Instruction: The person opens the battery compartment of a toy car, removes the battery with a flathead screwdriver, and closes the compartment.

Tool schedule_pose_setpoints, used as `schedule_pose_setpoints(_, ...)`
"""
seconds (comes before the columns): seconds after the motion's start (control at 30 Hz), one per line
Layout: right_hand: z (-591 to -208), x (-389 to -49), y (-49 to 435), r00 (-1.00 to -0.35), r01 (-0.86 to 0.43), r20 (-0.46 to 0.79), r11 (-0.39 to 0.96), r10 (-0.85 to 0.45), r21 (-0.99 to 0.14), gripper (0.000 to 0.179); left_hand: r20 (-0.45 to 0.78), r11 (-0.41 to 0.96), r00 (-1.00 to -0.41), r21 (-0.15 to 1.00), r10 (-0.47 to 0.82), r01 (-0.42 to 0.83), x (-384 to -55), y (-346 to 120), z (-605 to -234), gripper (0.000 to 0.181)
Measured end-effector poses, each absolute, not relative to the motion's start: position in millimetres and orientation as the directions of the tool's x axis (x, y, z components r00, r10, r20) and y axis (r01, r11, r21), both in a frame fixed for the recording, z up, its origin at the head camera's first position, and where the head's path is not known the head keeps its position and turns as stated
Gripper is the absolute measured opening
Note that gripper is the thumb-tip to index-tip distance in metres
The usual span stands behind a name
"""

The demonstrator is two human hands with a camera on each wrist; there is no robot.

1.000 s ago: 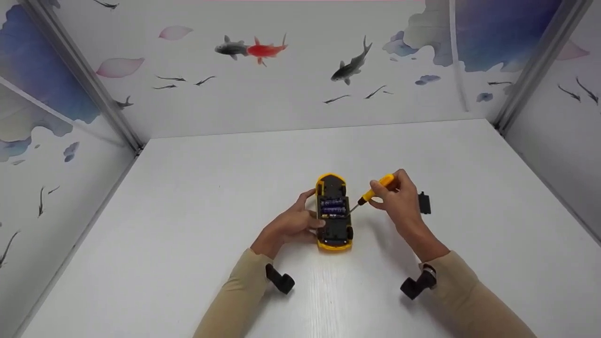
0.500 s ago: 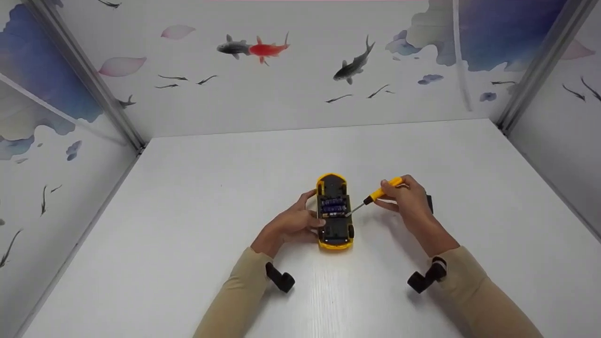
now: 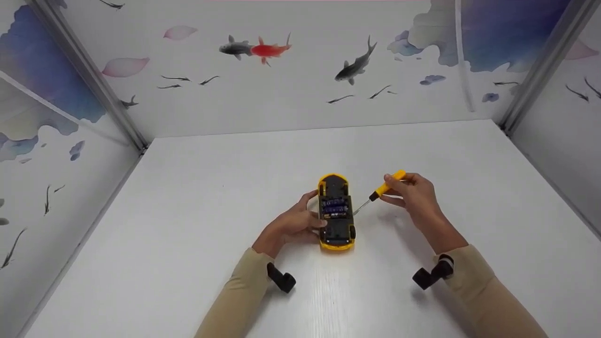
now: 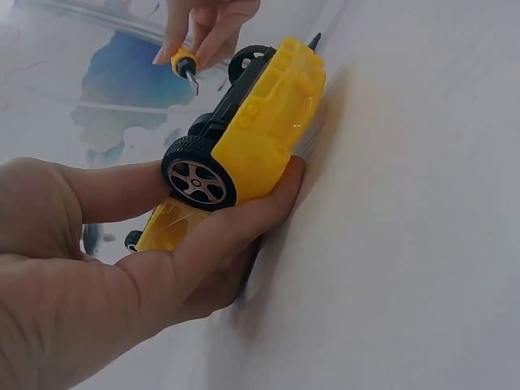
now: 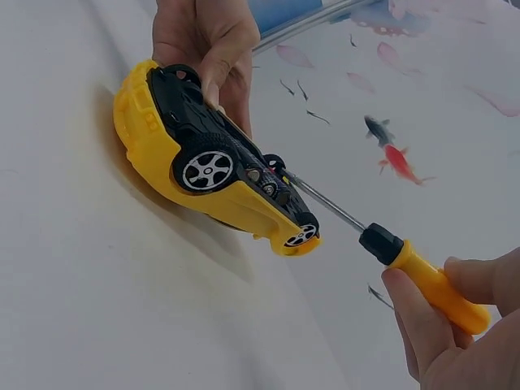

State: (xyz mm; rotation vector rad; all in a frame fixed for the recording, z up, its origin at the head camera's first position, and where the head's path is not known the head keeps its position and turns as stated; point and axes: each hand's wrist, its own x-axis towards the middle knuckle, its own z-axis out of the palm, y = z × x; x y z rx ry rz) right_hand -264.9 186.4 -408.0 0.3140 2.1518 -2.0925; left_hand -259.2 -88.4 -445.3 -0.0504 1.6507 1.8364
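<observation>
A yellow toy car (image 3: 337, 232) is turned over with its black underside up. Purple batteries (image 3: 335, 206) lie in the uncovered compartment midway along it. My left hand (image 3: 292, 223) grips the car from the left side, thumb on the underside. Between thumb and fingers of my right hand (image 3: 420, 197) is a yellow-handled screwdriver (image 3: 390, 183). Its metal shaft (image 5: 329, 201) slants down to the car's right edge, by the battery compartment. In the left wrist view the screwdriver's tip (image 4: 194, 84) appears apart from the underside.
The white tabletop (image 3: 211, 225) spreads around both hands. Printed panels with fish and petals form a back wall (image 3: 300, 103) and side walls. Black wrist cameras (image 3: 281, 278) sit at both sleeve cuffs.
My right hand has shifted rightward, drawing the screwdriver tip from the battery compartment to the car's right edge. The small black cover, earlier visible at the right, is now hidden behind that hand.
</observation>
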Motion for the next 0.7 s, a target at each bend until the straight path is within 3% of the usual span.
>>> schedule_pose_setpoints(0.2,-404.7,-268.2,195.7,-0.975,0.21,-0.208,0.011,0.081,-0.978,0.085,-0.445,0.011,-0.78,0.871,0.44,-0.49,-260.0,-87.2,-444.6,0.092)
schedule_pose_setpoints(0.33,-402.6,-276.0,201.1,-0.979,0.185,-0.182,0.027,0.092,-0.982,0.084,-0.43,0.006,-0.786,0.879,0.445,-0.477,-260.2,-89.1,-445.0,0.093)
schedule_pose_setpoints(0.7,-387.8,-298.9,211.7,-0.991,0.133,-0.134,0.258,0.014,-0.957,0.072,-0.422,0.063,-0.798,0.896,0.43,-0.439,-260.0,-88.8,-445.4,0.092)
